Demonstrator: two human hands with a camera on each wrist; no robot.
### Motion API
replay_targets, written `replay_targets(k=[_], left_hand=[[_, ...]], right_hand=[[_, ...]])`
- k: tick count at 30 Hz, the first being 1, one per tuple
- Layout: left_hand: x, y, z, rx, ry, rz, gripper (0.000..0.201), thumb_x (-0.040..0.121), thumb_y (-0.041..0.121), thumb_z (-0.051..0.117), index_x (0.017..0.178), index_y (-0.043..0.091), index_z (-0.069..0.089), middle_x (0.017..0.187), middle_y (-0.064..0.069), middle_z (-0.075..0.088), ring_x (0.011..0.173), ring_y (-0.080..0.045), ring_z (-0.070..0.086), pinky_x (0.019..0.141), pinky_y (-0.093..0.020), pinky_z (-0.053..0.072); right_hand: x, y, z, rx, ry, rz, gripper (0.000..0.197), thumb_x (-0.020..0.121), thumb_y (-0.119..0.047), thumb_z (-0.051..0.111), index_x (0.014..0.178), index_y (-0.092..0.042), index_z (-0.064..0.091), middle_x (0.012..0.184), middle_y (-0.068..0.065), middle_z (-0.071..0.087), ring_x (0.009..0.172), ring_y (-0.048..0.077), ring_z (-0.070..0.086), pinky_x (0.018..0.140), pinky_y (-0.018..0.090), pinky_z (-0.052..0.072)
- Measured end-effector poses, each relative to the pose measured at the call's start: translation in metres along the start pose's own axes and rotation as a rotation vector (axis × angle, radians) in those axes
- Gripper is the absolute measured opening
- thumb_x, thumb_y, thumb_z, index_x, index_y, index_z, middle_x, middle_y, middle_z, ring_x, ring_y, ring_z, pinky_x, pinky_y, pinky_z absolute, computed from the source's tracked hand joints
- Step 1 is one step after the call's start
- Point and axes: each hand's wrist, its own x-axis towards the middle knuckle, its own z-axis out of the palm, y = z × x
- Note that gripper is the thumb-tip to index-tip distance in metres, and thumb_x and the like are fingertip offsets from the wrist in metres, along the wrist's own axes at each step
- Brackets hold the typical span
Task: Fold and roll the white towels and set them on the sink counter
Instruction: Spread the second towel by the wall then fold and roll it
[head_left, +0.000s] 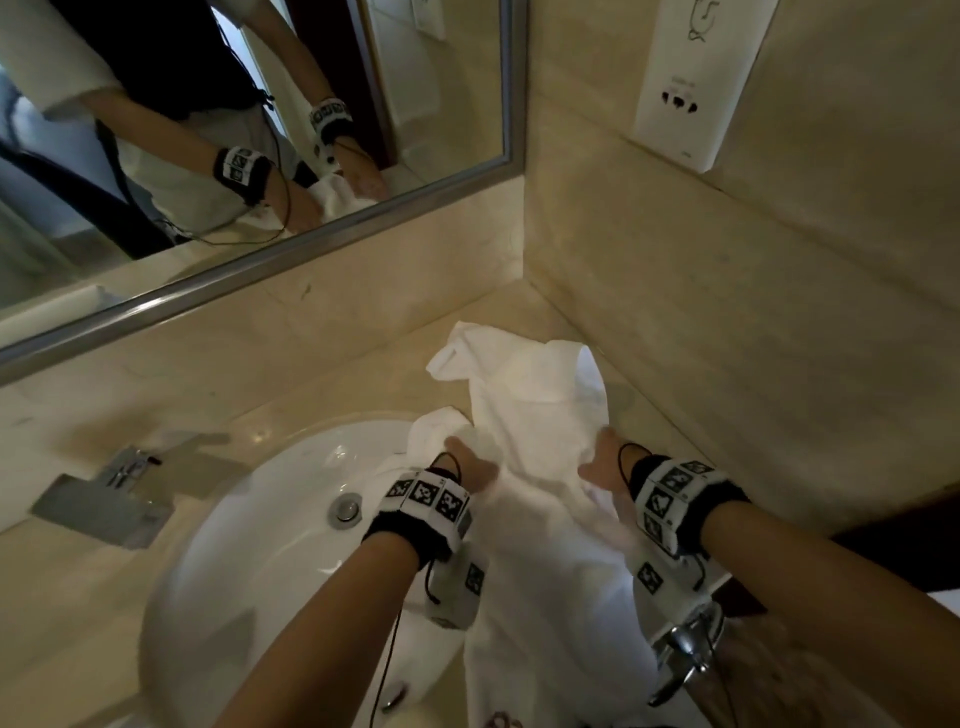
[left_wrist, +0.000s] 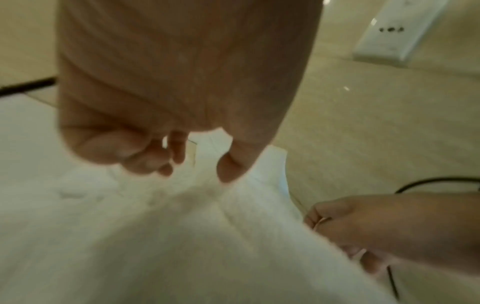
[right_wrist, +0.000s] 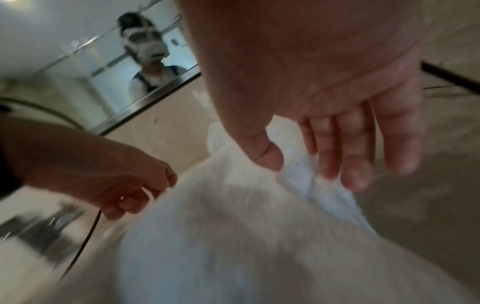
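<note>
Left hand (head_left: 470, 467): fingers curled, gripping the white towel's (head_left: 540, 415) left edge.
Right hand (head_left: 605, 465): pinching the right edge.
Towel: lies on the counter (head_left: 322, 384) corner, overhanging the sink (head_left: 234, 519).

Beige sink counter (head_left: 270, 374) (apparently marble) bears a white towel (head_left: 535, 410).

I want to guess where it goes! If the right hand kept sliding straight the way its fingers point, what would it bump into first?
Probably just more of the white towel it grips, whose far end lies ahead of the right hand. Beyond that comes the beige wall in the counter's corner, though depth is hard to judge.
</note>
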Motion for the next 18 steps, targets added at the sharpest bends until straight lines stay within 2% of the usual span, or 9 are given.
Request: replay_targets(k=[1,3,5,7,10,12,15,16,18], left_hand=[[0.003,0.006,-0.004,-0.070,0.010,0.047,0.072,0.091,0.029,0.054,0.143,-0.001,0.016,0.142,-0.021,0.038,0.129,-0.034,0.041,0.103,-0.038,0.038],[0.014,0.022,-0.010,-0.221,0.037,0.112,0.058,0.091,0.025,0.053,0.135,0.000,0.027,0.134,-0.021,0.045,0.120,-0.035,0.048,0.093,-0.038,0.042],[0.024,0.035,-0.016,-0.375,0.154,0.146,0.039,0.091,0.018,0.052,0.123,-0.001,0.041,0.126,-0.021,0.052,0.113,-0.035,0.052,0.087,-0.035,0.043],[0.037,0.042,-0.024,-0.478,0.290,0.148,0.030,0.091,0.014,0.051,0.117,-0.001,0.047,0.122,-0.021,0.055,0.110,-0.034,0.054,0.089,-0.035,0.043],[0.057,0.055,-0.041,-0.390,0.438,0.131,0.032,0.088,0.005,0.053,0.119,0.001,0.047,0.126,-0.018,0.051,0.112,-0.032,0.051,0.091,-0.033,0.041],[0.069,0.061,-0.054,-0.226,0.464,0.146,0.044,0.084,0.000,0.053,0.126,0.006,0.043,0.133,-0.017,0.041,0.117,-0.034,0.047,0.097,-0.037,0.040],[0.091,0.070,-0.064,0.059,0.416,0.171,0.058,0.082,0.003,0.057,0.134,0.019,0.038,0.137,-0.014,0.033,0.119,-0.037,0.046,0.099,-0.046,0.042],[0.102,0.071,-0.065,0.110,0.395,0.179,0.053,0.085,0.009,0.056,0.134,0.021,0.040,0.136,-0.013,0.034,0.117,-0.037,0.047,0.099,-0.045,0.042],[0.120,0.074,-0.069,0.155,0.395,0.187,0.034,0.090,0.017,0.048,0.124,0.016,0.053,0.129,-0.014,0.043,0.111,-0.036,0.052,0.093,-0.040,0.044]], right_hand=[[0.000,-0.003,-0.009,0.065,0.058,-0.041,0.071,0.092,-0.033,0.051,0.145,0.002,0.018,0.146,0.018,0.032,0.134,0.030,0.037,0.105,0.033,0.037],[0.015,-0.011,-0.023,0.208,0.109,-0.098,0.071,0.090,-0.028,0.055,0.144,0.000,0.019,0.149,0.018,0.026,0.134,0.032,0.036,0.108,0.038,0.036],[0.027,-0.019,-0.033,0.284,0.129,-0.122,0.066,0.089,-0.028,0.056,0.142,0.000,0.026,0.147,0.018,0.031,0.130,0.032,0.040,0.106,0.039,0.039],[0.038,-0.026,-0.040,0.348,0.109,-0.120,0.067,0.089,-0.033,0.056,0.142,-0.001,0.030,0.145,0.017,0.035,0.129,0.031,0.042,0.105,0.038,0.040],[0.061,-0.034,-0.042,0.511,0.028,-0.112,0.069,0.087,-0.037,0.059,0.140,-0.002,0.034,0.139,0.014,0.044,0.124,0.031,0.047,0.102,0.039,0.043],[0.072,-0.039,-0.044,0.618,0.008,-0.142,0.053,0.089,-0.028,0.058,0.133,-0.003,0.042,0.121,0.012,0.052,0.109,0.028,0.054,0.092,0.034,0.046],[0.082,-0.051,-0.058,0.918,-0.065,-0.164,0.014,0.093,-0.020,0.052,0.103,-0.010,0.052,0.081,0.003,0.051,0.065,0.013,0.051,0.061,0.026,0.043],[0.084,-0.056,-0.066,1.088,-0.114,-0.162,0.008,0.093,-0.020,0.051,0.095,-0.012,0.052,0.074,0.001,0.048,0.058,0.011,0.052,0.055,0.023,0.041],[0.089,-0.067,-0.086,1.403,-0.209,-0.204,0.018,0.096,-0.019,0.046,0.079,-0.018,0.051,0.069,0.001,0.053,0.049,0.008,0.057,0.054,0.023,0.040]])
